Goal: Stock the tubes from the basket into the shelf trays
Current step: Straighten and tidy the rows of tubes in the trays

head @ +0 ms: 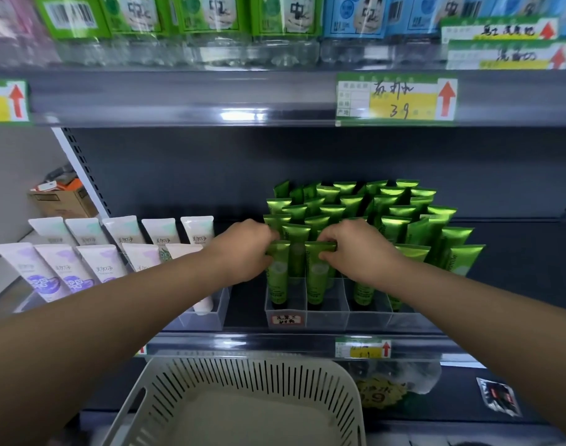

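left hand [243,247], right hand [355,249] pinching front tubes [316,276]

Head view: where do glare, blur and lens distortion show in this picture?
In the head view, a white glare streak sits on the upper shelf rail; the bottles above it are smeared and soft; the green tubes shine but stay fairly sharp; the wide lens bends the basket rim into a curve.

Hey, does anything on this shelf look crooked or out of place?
Two things. The green tubes toward the back right lean at mixed angles rather than standing straight, and a small dark packet lies loose and skewed on the lower shelf, right of the basket.
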Tool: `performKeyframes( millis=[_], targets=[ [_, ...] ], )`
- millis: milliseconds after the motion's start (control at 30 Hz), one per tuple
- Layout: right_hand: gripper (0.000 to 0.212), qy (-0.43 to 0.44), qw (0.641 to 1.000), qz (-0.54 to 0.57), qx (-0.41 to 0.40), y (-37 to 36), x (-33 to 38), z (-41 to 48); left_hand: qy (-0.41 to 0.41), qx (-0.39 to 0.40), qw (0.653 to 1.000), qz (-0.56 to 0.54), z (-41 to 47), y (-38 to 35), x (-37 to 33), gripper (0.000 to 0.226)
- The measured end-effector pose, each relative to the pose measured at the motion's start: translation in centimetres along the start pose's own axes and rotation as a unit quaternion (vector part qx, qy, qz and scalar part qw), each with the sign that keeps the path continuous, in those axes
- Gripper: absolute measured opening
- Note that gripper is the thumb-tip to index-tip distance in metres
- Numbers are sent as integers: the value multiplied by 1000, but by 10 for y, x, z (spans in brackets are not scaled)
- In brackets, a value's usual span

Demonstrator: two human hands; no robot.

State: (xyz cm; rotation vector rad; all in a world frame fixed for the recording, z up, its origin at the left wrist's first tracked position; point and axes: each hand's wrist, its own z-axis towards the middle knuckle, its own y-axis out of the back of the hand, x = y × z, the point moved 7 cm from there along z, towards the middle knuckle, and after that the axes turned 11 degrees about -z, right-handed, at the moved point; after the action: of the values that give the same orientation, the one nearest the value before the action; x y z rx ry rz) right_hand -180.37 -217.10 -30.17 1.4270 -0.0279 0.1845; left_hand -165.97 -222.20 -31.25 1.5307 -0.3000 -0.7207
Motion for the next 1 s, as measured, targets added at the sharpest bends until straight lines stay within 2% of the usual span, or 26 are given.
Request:
performKeyframes(
  millis=[533, 667, 833, 1000],
  targets=[
    [42, -2, 999, 49, -2, 15, 4, -1, 10, -5, 999, -42, -5, 12, 0, 32],
    [41, -13, 997, 82, -3, 24, 3, 3, -4, -53, 998, -43, -5, 36, 2, 49],
    [27, -21, 994, 101, -28, 34, 1, 19, -19, -111, 991, -72, 7, 57, 7, 28],
    [22, 1, 997, 66, -29, 37, 10, 39, -13, -96, 992, -83, 27, 53, 15, 30]
  ],
)
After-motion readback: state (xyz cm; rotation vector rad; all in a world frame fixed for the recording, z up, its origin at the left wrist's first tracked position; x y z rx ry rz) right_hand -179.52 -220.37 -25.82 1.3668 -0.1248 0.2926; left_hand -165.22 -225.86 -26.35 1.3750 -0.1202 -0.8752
